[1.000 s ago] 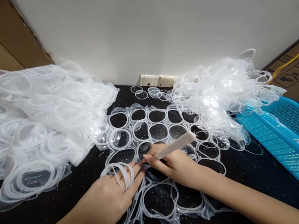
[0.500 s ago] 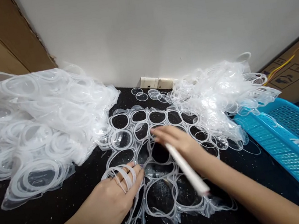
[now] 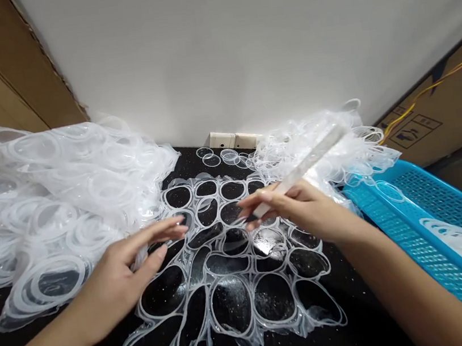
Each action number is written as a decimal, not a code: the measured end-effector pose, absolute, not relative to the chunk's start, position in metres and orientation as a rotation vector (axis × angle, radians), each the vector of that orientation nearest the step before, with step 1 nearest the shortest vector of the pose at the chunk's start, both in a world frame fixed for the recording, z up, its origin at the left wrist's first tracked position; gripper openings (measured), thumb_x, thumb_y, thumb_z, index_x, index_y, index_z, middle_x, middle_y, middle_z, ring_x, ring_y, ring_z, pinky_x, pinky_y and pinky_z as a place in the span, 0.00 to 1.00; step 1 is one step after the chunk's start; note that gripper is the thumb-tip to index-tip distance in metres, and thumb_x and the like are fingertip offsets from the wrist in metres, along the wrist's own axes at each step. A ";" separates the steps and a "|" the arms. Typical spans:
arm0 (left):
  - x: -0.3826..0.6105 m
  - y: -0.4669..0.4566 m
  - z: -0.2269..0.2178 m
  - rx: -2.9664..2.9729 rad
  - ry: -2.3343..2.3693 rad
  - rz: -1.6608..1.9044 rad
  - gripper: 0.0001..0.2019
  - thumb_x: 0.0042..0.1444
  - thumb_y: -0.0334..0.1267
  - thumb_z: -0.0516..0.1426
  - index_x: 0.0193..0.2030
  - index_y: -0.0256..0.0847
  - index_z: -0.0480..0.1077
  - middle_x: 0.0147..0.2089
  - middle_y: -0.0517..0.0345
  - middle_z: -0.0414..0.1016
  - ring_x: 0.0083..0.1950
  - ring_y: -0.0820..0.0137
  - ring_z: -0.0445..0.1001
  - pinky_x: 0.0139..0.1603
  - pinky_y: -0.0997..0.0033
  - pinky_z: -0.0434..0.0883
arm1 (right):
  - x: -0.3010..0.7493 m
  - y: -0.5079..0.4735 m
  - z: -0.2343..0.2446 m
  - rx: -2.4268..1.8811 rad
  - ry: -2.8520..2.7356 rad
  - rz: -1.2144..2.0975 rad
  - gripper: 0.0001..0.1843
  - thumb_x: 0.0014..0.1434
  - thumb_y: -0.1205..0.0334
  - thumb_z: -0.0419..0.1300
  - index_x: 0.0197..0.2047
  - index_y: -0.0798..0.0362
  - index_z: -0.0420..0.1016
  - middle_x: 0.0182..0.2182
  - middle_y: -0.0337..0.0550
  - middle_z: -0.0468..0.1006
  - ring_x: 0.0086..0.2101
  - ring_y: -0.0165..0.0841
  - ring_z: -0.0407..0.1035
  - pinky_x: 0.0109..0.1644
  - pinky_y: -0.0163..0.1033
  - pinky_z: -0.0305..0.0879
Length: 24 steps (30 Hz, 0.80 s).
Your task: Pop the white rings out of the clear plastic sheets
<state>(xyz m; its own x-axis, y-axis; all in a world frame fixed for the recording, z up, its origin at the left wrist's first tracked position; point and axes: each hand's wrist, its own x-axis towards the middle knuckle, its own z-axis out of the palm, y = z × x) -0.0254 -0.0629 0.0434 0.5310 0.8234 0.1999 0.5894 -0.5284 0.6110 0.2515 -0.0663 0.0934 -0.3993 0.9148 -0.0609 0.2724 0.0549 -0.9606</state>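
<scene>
My right hand is closed round a long, narrow white stick-like tool. It slants up to the right and is blurred, so its kind is unclear. The fingertips of that hand hover over a flat sheet of clear plastic with round holes, spread on the black speckled surface. My left hand is raised above the sheet's left side, fingers stretched and thumb apart. Whitish clear plastic rings show partly in its palm, mostly hidden by the thumb.
A big heap of holed plastic sheets lies at left, with a tangled pile of thin rings at right. Several loose clear discs lie near a wall socket. A blue basket holds white plastic pieces. Cardboard boxes flank the surface.
My left hand has lifted off the sheet and moved left, with the rings now mostly hidden. My right hand has turned, swinging the white tool's far end from low to upper right.
</scene>
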 end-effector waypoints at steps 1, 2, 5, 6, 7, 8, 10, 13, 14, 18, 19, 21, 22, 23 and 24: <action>-0.024 -0.060 0.050 2.171 1.096 0.681 0.21 0.61 0.40 0.42 0.61 0.47 0.53 0.48 0.54 0.74 0.46 0.66 0.73 0.37 0.70 0.72 | 0.240 -0.067 0.092 -1.104 -1.680 1.509 0.16 0.61 0.55 0.49 0.41 0.53 0.74 0.36 0.44 0.78 0.35 0.30 0.74 0.42 0.39 0.71; -0.020 -0.058 0.056 2.064 1.025 0.675 0.23 0.61 0.41 0.41 0.63 0.47 0.47 0.48 0.52 0.74 0.45 0.66 0.74 0.36 0.70 0.72 | 0.230 -0.066 0.091 -1.028 -1.625 1.615 0.16 0.61 0.55 0.49 0.42 0.54 0.73 0.36 0.45 0.78 0.35 0.30 0.74 0.42 0.39 0.71; -0.003 -0.056 0.065 1.801 0.913 0.545 0.26 0.60 0.45 0.43 0.64 0.48 0.42 0.49 0.49 0.72 0.37 0.67 0.75 0.36 0.67 0.71 | 0.210 -0.059 0.082 -0.951 -1.506 1.738 0.16 0.61 0.55 0.50 0.43 0.56 0.73 0.31 0.46 0.78 0.33 0.30 0.74 0.40 0.38 0.71; 0.004 -0.055 0.065 1.712 0.929 0.499 0.27 0.59 0.46 0.46 0.64 0.49 0.43 0.49 0.50 0.72 0.36 0.67 0.75 0.38 0.65 0.71 | 0.207 -0.056 0.080 -0.962 -1.491 1.731 0.17 0.61 0.55 0.50 0.44 0.56 0.73 0.29 0.45 0.78 0.31 0.30 0.74 0.39 0.38 0.71; 0.010 -0.054 0.065 1.618 0.946 0.471 0.28 0.57 0.46 0.48 0.63 0.49 0.46 0.46 0.52 0.73 0.37 0.67 0.75 0.40 0.65 0.70 | 0.206 -0.054 0.078 -0.977 -1.488 1.710 0.18 0.61 0.54 0.50 0.45 0.57 0.73 0.28 0.45 0.78 0.30 0.29 0.73 0.39 0.38 0.71; 0.014 -0.052 0.064 1.524 0.947 0.453 0.28 0.56 0.45 0.51 0.63 0.48 0.48 0.43 0.53 0.75 0.38 0.67 0.74 0.42 0.65 0.69 | 0.207 -0.052 0.076 -0.995 -1.499 1.680 0.18 0.60 0.53 0.50 0.45 0.56 0.73 0.28 0.45 0.78 0.29 0.29 0.73 0.38 0.38 0.71; 0.018 -0.044 0.064 1.330 0.874 0.450 0.27 0.56 0.41 0.53 0.61 0.46 0.51 0.32 0.58 0.75 0.37 0.69 0.74 0.42 0.68 0.69 | 0.214 -0.051 0.074 -1.045 -1.559 1.584 0.19 0.60 0.52 0.50 0.44 0.55 0.74 0.33 0.46 0.78 0.32 0.30 0.73 0.39 0.37 0.70; 0.014 -0.023 0.072 1.039 0.715 0.555 0.23 0.55 0.31 0.53 0.58 0.44 0.57 0.20 0.66 0.67 0.25 0.77 0.70 0.32 0.78 0.70 | 0.232 -0.052 0.068 -1.192 -1.663 1.352 0.18 0.60 0.50 0.50 0.43 0.50 0.75 0.41 0.44 0.76 0.39 0.31 0.70 0.42 0.38 0.68; 0.013 -0.015 0.078 0.957 0.678 0.640 0.22 0.55 0.28 0.51 0.57 0.44 0.58 0.19 0.68 0.65 0.22 0.79 0.68 0.29 0.80 0.70 | 0.238 -0.051 0.065 -1.245 -1.697 1.265 0.18 0.60 0.50 0.49 0.43 0.49 0.75 0.42 0.43 0.75 0.40 0.31 0.70 0.44 0.38 0.66; 0.013 0.007 0.100 0.877 0.606 0.846 0.20 0.56 0.29 0.47 0.55 0.46 0.61 0.34 0.59 0.72 0.24 0.81 0.70 0.31 0.78 0.72 | 0.257 -0.049 0.044 -1.329 -1.901 1.128 0.18 0.60 0.51 0.49 0.41 0.51 0.76 0.35 0.43 0.76 0.37 0.30 0.69 0.45 0.38 0.64; 0.015 0.009 0.103 0.918 0.622 0.824 0.19 0.56 0.31 0.48 0.54 0.45 0.61 0.39 0.55 0.73 0.26 0.79 0.71 0.32 0.77 0.72 | 0.259 -0.048 0.039 -1.331 -1.954 1.131 0.18 0.61 0.52 0.49 0.41 0.53 0.76 0.33 0.43 0.76 0.36 0.30 0.69 0.44 0.38 0.64; 0.020 0.011 0.103 1.003 0.684 0.764 0.16 0.55 0.33 0.51 0.52 0.42 0.64 0.43 0.50 0.73 0.29 0.77 0.72 0.32 0.78 0.72 | 0.260 -0.047 0.030 -1.326 -2.022 1.124 0.18 0.61 0.53 0.48 0.40 0.55 0.75 0.30 0.44 0.75 0.34 0.30 0.69 0.42 0.37 0.64; 0.023 0.010 0.100 1.033 0.715 0.752 0.15 0.54 0.32 0.52 0.49 0.40 0.66 0.43 0.50 0.74 0.28 0.79 0.71 0.31 0.79 0.71 | 0.260 -0.046 0.027 -1.322 -2.031 1.110 0.18 0.61 0.54 0.48 0.40 0.55 0.75 0.30 0.44 0.75 0.34 0.30 0.69 0.42 0.37 0.64; 0.025 0.009 0.097 1.058 0.740 0.754 0.14 0.53 0.31 0.53 0.47 0.39 0.68 0.42 0.51 0.75 0.25 0.81 0.69 0.30 0.79 0.71 | 0.260 -0.046 0.025 -1.316 -2.031 1.098 0.18 0.61 0.54 0.48 0.39 0.56 0.75 0.30 0.44 0.75 0.33 0.30 0.69 0.41 0.37 0.64; 0.028 0.008 0.093 1.088 0.754 0.762 0.13 0.52 0.30 0.53 0.44 0.39 0.69 0.41 0.53 0.75 0.22 0.82 0.66 0.28 0.79 0.70 | 0.260 -0.046 0.024 -1.311 -2.025 1.088 0.18 0.62 0.54 0.48 0.39 0.56 0.75 0.30 0.44 0.75 0.33 0.30 0.69 0.41 0.37 0.64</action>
